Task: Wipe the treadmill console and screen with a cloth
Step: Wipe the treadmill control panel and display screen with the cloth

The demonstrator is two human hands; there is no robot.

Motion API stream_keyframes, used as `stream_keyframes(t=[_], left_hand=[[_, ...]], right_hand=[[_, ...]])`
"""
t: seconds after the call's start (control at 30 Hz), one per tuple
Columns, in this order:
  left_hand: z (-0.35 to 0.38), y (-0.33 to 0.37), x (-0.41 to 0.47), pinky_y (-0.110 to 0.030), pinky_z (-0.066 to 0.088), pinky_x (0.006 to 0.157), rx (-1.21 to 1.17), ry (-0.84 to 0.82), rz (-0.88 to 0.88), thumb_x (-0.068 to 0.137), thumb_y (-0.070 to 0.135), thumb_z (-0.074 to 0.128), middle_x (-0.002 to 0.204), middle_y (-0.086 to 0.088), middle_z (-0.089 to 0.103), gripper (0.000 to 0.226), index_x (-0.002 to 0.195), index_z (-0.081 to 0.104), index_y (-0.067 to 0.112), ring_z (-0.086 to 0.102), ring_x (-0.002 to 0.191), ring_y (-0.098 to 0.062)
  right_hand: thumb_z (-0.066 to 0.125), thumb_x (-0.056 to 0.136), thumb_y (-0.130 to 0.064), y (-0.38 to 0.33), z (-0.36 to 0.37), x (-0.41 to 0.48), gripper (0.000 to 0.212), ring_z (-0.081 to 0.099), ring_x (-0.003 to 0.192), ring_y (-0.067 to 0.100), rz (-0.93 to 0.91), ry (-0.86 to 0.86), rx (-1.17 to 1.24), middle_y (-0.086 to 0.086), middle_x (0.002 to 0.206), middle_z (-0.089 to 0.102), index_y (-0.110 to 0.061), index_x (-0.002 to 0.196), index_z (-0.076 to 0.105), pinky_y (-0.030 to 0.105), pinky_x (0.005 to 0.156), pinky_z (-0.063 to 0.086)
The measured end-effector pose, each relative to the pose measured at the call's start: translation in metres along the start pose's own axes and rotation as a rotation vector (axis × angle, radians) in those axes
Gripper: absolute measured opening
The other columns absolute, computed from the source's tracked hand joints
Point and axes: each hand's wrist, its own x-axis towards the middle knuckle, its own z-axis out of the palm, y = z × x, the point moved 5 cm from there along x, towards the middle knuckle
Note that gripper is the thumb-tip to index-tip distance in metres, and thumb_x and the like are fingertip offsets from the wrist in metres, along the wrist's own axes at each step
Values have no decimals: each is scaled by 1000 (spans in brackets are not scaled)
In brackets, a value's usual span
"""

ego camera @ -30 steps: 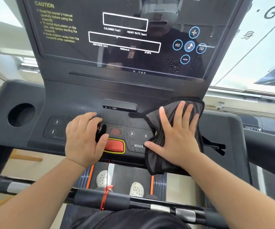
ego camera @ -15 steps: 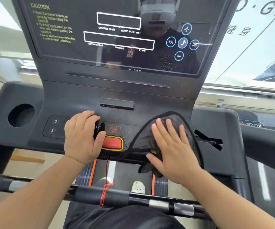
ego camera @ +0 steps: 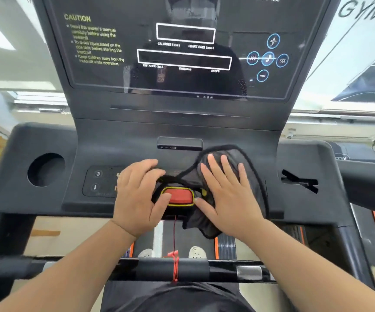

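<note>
Right hand (ego camera: 229,194) is flat and spread, palm down, fingers fanned out on top of the dark cloth (ego camera: 247,174), pressing it onto the treadmill console (ego camera: 204,131). The cloth lies on the control panel to the right of centre; its upper edge reaches up close to the small port block (ego camera: 179,143), and its lower corner hangs off the console's front edge. A thin black hem of the cloth trails left across the panel toward the other hand.

Left hand (ego camera: 140,194) rests on the panel with fingers loosely curled, gripping nothing, thumb touching the left end of the red stop button (ego camera: 179,195) with its yellow rim. The button sits right between the two hands. A red cord (ego camera: 174,237) drops from below it down to the front handlebar (ego camera: 173,267), where it is tied on.

Left of the hand, panel keys marked 3 (ego camera: 98,173) show, and farther left the round cup holder (ego camera: 46,170). Up above, the screen (ego camera: 182,50) is dark and glossy, with a yellow caution notice (ego camera: 94,40) on the left and blue music and volume icons (ego camera: 268,58) on the right. Below the bar, two pale shoes (ego camera: 196,252) stand on the belt.
</note>
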Motion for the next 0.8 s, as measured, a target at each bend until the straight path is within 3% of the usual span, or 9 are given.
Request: stream_keyframes(t=[0.07, 0.13, 0.3, 0.37, 0.57, 0.67, 0.73, 0.8], left_hand=[[-8, -4, -9, -46, 34, 105, -17, -25, 79, 99, 55, 33, 129, -18, 61, 53, 118, 58, 12, 55, 118, -38], [-20, -18, -15, -45, 33, 105, 1, -35, 82, 99, 52, 36, 128, -17, 61, 50, 118, 59, 12, 55, 118, -38], [-58, -78, -13, -48, 35, 100, 146, -70, -58, 89, 47, 49, 127, -15, 61, 49, 113, 67, 7, 53, 118, -39], [-69, -100, -10, -51, 36, 98, 195, -84, -86, 89, 47, 49, 128, -14, 60, 50, 114, 66, 7, 52, 119, -39], [-76, -145, -16, -56, 35, 102, 235, -157, -158, 91, 51, 44, 134, -13, 55, 55, 122, 62, 9, 46, 125, -38], [-70, -153, -23, -57, 33, 106, 196, -193, -163, 90, 53, 42, 138, -14, 52, 59, 126, 60, 9, 44, 128, -38], [-68, -154, -24, -57, 31, 108, 169, -203, -157, 89, 54, 43, 140, -14, 51, 61, 127, 59, 9, 44, 129, -38], [-68, -154, -24, -56, 30, 109, 139, -205, -159, 89, 54, 42, 141, -13, 50, 61, 127, 58, 10, 44, 130, -38]], right_hand=[[16, 100, -71, 6, 5, -22, 77, 13, 159, 31, -69, -11, -32, 1, 171, 17, -27, 162, 23, 57, 126, 14], [16, 99, -74, 25, 6, -34, 78, 16, 158, 33, -14, -9, -33, 2, 171, 19, -29, 162, 26, 58, 124, 15], [6, 87, -85, 39, -4, -12, 97, -2, 159, 37, 468, 15, 64, 7, 173, -4, -28, 165, 9, 63, 125, 3], [3, 84, -85, 19, -6, 6, 102, -4, 158, 40, 548, 5, 114, 10, 173, -9, -23, 165, 4, 65, 124, 2], [3, 84, -85, -60, -9, 37, 109, 1, 158, 39, 434, -18, 112, 14, 173, -1, -9, 163, 13, 66, 122, 8], [7, 88, -84, -77, -7, 31, 101, -5, 159, 34, 306, -39, 92, 8, 173, -3, -18, 165, 10, 63, 123, 0], [6, 90, -84, -74, -6, 20, 96, -3, 160, 30, 169, -39, 76, 1, 174, 0, -25, 165, 12, 64, 126, 5], [1, 89, -84, -57, -6, 10, 93, -3, 160, 29, 144, -56, 44, -2, 174, 0, -31, 165, 11, 62, 125, 10]])
